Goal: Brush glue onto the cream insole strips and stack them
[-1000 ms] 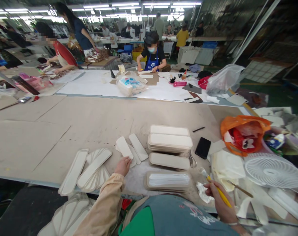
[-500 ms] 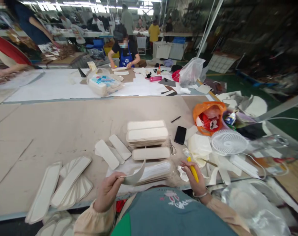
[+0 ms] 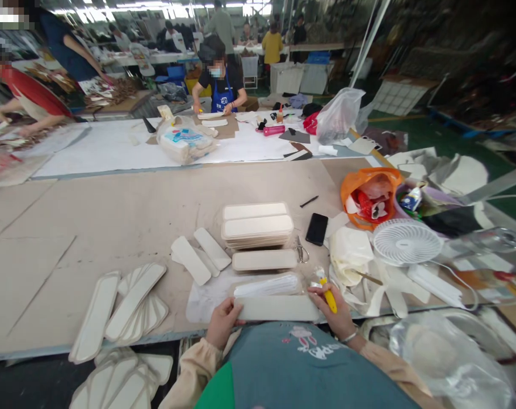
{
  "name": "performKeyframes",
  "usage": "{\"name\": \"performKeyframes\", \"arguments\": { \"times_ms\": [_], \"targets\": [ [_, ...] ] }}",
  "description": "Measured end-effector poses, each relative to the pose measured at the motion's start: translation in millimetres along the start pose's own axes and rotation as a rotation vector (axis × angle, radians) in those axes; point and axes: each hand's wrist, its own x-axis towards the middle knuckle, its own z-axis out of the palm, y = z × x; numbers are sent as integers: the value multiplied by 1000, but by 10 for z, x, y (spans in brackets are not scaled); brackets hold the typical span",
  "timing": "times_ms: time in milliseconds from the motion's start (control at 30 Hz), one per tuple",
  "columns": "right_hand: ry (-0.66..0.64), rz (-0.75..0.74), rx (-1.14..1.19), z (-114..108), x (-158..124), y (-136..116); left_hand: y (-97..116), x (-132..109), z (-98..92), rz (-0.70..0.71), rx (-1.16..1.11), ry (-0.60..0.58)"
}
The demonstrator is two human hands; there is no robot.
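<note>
My left hand (image 3: 222, 324) pinches the left end of a pale, flat strip (image 3: 277, 308), which lies level at the table's front edge. In my right hand (image 3: 339, 319) is a yellow-handled brush (image 3: 330, 300), its pale bristle end pointing away from me. The fingers of that hand also reach the strip's right end. Just beyond the strip is a pile of narrow white pieces (image 3: 266, 285) on a sheet of paper. Behind that lie a rounded cream panel (image 3: 264, 260) and a taller stack of such panels (image 3: 258, 230).
Fanned-out panels (image 3: 134, 307) lie at the left. Loose strips (image 3: 192, 260), scissors (image 3: 301, 251), a black phone (image 3: 317, 229) and a pen (image 3: 309, 201) lie around the stacks. Rightward are an orange bag (image 3: 347, 190) and a white fan (image 3: 407, 242). A co-worker (image 3: 221, 85) works across the table.
The strip, curved up and held only by my left hand before, now lies flat between both hands. My left hand has moved right. The brush stays in my right hand.
</note>
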Motion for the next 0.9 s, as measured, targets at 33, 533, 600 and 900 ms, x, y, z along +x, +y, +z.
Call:
{"name": "performKeyframes", "arguments": {
  "times_ms": [33,533,600,900],
  "targets": [
    [-7,4,-22,5,16,4,-31,12,-3,-11,3,17],
    [16,-41,-262,261,397,221,-228,313,-122,40,356,272],
    [21,-75,-330,309,483,213,-217,371,-136,45,421,285],
    [54,-127,-464,414,629,265,-198,499,-147,30,572,280]
  ]
}}
